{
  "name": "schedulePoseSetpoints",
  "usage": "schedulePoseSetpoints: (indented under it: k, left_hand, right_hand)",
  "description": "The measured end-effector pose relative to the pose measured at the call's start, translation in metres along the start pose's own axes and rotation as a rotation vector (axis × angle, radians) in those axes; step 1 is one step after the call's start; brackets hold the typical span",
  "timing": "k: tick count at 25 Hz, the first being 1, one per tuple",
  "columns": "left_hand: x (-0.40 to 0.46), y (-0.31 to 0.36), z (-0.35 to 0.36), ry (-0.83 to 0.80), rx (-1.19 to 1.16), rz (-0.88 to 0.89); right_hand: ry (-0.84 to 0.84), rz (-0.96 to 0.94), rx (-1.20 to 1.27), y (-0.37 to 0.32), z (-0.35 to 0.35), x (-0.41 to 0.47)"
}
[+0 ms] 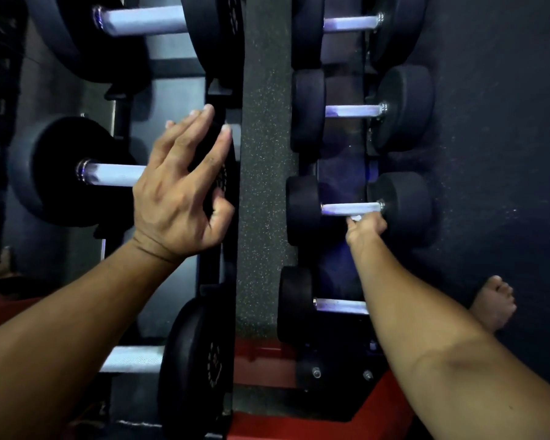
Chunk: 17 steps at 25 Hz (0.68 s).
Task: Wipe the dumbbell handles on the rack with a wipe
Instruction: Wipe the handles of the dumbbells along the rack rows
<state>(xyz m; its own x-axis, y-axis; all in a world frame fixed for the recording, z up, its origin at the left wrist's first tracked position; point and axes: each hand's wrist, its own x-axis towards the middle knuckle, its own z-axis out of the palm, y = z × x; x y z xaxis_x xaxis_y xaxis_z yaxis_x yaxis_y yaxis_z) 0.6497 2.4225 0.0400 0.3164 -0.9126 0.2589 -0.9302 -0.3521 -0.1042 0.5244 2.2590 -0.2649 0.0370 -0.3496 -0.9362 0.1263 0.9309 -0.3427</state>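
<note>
**Right grip at a lower-rack handle, left hand spread on a dumbbell head**

My right hand (365, 228) reaches down to the lower row of the rack (343, 160) and sits right under the handle (351, 208) of the third dumbbell (400, 204) down that row. My fingers are curled up against the bar, and a small pale scrap, which I take for the wipe (356, 218), shows between my knuckles and the metal. I cannot tell how much of the bar my grip closes around, since the fingers are turned away from view.

My left hand (178, 192) is spread wide, fingers straight and fanned, thumb bent, lying over the inner head (226, 179) of a large dumbbell on the upper row. It holds nothing. Its silver handle (115, 174) runs out to the left of this hand, ending at the far black head (45, 166).

Beyond my right grip, two more small dumbbells sit on the same row, their handles (353, 110) bright. Nearer to me than that grip, another small dumbbell handle (340, 305) passes beneath my forearm. A strip of speckled floor (264, 154) lies between the two hands. To the right of my right arm, a bare foot (492, 304) stands on the dark floor.
</note>
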Motion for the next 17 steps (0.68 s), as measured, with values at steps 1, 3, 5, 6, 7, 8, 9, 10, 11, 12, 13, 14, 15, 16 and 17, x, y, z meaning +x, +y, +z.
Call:
schedulePoseSetpoints:
  k: [1, 3, 5, 6, 7, 8, 9, 10, 11, 12, 13, 14, 15, 16, 17]
  left_hand:
    - [0.000, 0.001, 0.000, -0.004, -0.005, -0.001]
    - [0.001, 0.003, 0.001, -0.003, -0.018, -0.005]
    - [0.001, 0.001, 0.002, 0.004, -0.014, -0.003]
    - [0.000, 0.000, 0.002, 0.010, -0.015, 0.002]
    - [0.000, 0.000, 0.002, 0.016, -0.019, 0.005]
    - [-0.001, 0.000, 0.001, 0.020, -0.022, 0.005]
    - [-0.001, 0.001, 0.001, 0.024, -0.023, 0.001]
    - [-0.001, 0.001, 0.001, 0.027, -0.027, 0.000]
    - [0.000, 0.002, 0.001, 0.028, -0.031, 0.005]
    - [0.000, 0.002, 0.002, 0.026, -0.034, 0.009]
    - [0.000, 0.001, 0.002, 0.026, -0.035, 0.010]
    - [0.000, 0.001, 0.002, 0.028, -0.031, 0.006]
    - [-0.001, 0.002, 0.001, 0.029, -0.027, 0.002]
    - [-0.001, 0.002, 0.001, 0.030, -0.027, 0.002]
    - [-0.001, 0.002, 0.001, 0.030, -0.031, 0.003]
  right_hand:
    - [0.031, -0.027, -0.011, -0.003, 0.005, 0.001]
    - [-0.022, 0.004, 0.054, -0.007, 0.011, 0.007]
    - [-0.119, 0.125, 0.114, 0.000, 0.016, -0.001]
    - [-0.167, 0.167, 0.113, 0.006, 0.020, -0.005]
    - [-0.215, 0.195, 0.121, 0.012, 0.022, -0.010]
    - [-0.253, 0.216, 0.125, 0.017, 0.024, -0.016]
    - [-0.269, 0.233, 0.121, 0.022, 0.027, -0.021]
    - [-0.277, 0.257, 0.115, 0.023, 0.029, -0.024]
    - [-0.284, 0.272, 0.098, 0.023, 0.029, -0.025]
    - [-0.292, 0.277, 0.089, 0.023, 0.027, -0.026]
    - [-0.298, 0.276, 0.093, 0.022, 0.025, -0.024]
    - [-0.292, 0.261, 0.110, 0.022, 0.024, -0.021]
    - [-0.263, 0.234, 0.155, 0.019, 0.024, -0.018]
    - [-0.221, 0.190, 0.219, 0.014, 0.024, -0.013]
    - [-0.175, 0.137, 0.271, 0.007, 0.023, -0.007]
